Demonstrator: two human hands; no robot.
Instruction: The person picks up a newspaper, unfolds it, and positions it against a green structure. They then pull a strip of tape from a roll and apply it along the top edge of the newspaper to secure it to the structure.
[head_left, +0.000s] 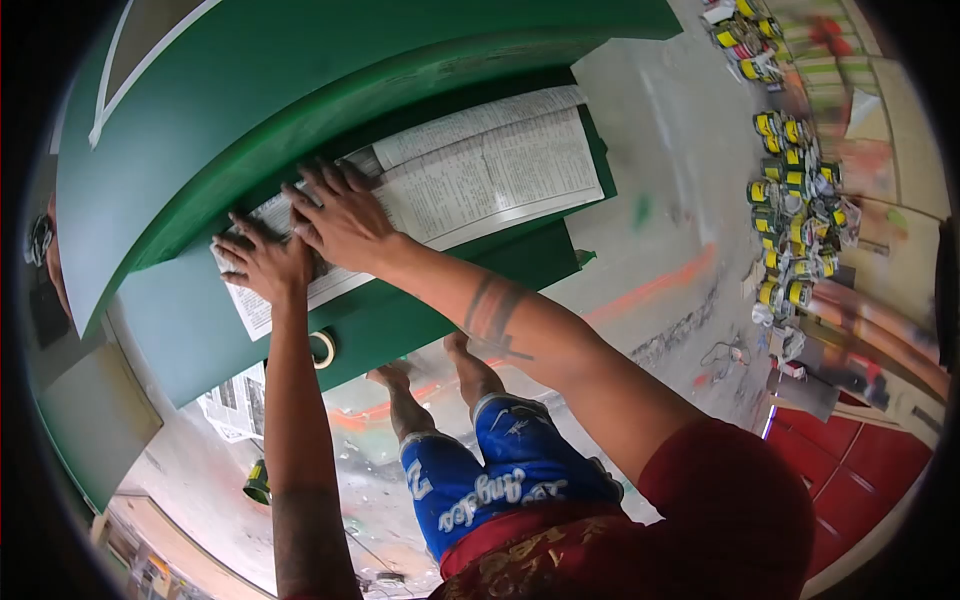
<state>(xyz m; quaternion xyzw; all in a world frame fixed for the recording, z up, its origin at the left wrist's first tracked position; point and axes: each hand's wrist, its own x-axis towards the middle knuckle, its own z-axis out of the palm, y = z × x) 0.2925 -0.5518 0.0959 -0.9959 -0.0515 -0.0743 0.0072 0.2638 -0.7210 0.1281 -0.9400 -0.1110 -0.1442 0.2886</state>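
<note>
Newspaper sheets [490, 175] lie along a green painted panel [400, 318], beneath a curved green edge. My left hand [265, 260] rests on the paper near its left end, fingers spread. Just right of it, my right hand [342, 218] presses flat on the sheets with its fingers apart. The two hands are close together, with the right thumb side near the left hand. A roll of tape [322, 349] lies on the green surface below my left hand, beside the forearm.
Many yellow-labelled cans [795, 215] stand on the floor at the right. More newspaper [236, 405] and a green can [257, 482] are at lower left. Part of another person's arm [55, 260] shows at the far left edge. Red panels [850, 465] are at lower right.
</note>
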